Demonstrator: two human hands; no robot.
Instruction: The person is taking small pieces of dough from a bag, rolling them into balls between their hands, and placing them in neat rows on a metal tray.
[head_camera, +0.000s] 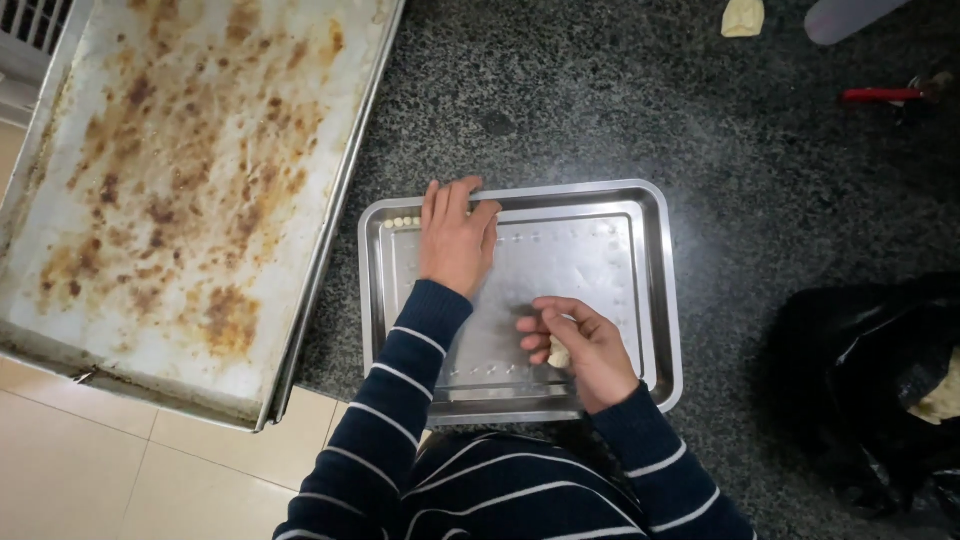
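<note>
The left hand (457, 240) is lying flat, fingers together, in the steel tray (650, 300); the right hand (585, 350) is pinching a half-hidden dough piece (559, 354).

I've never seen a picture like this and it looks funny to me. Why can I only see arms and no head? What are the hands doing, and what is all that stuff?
The camera sits on the person's head and looks down, so you see only their own two arms in striped sleeves. No machine here, just bare hands.

The left hand lies flat in a shiny steel tray, its fingertips on the far rim. The right hand has a pale little piece of dough in its grip. A short row of tiny dough balls sits in the tray's far left corner.

The tray stands on a dark speckled counter. To the left lies a big, stained baking sheet, sticking out over the edge above a tiled floor. To the right is a black bag. At the top lie another dough lump and a red-handled tool.
</note>
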